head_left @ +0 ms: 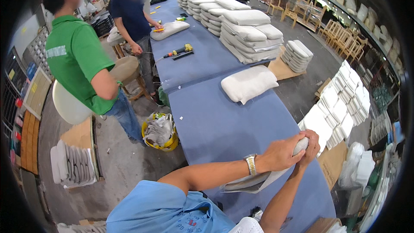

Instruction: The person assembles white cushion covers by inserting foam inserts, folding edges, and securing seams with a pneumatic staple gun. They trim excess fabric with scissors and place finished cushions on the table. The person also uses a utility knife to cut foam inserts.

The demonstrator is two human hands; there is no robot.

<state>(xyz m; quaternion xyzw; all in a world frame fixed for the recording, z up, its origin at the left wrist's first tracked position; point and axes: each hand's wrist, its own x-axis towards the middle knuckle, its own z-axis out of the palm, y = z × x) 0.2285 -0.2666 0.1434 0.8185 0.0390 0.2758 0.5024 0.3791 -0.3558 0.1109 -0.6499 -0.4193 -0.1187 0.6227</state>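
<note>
At the near right end of the blue table [207, 121], both of my hands are closed around the rounded end of a light grey cushion [300, 146]. My left hand [279, 152], with a metal watch on its wrist, grips from the left. The right hand [311, 146] wraps the far right side, close to the left one. Most of the cushion lies behind my left forearm; its loose fabric edge [258, 184] shows below. Farther up the table lies another pale cushion [250, 83], untouched by me.
Stacks of cushions [250, 34] line the table's far right side. A yellow and black staple gun [179, 51] lies mid-table. On the left stand a person in green [77, 60] and one in navy [133, 13]. A yellow basket of scraps [172, 141] sits on the floor.
</note>
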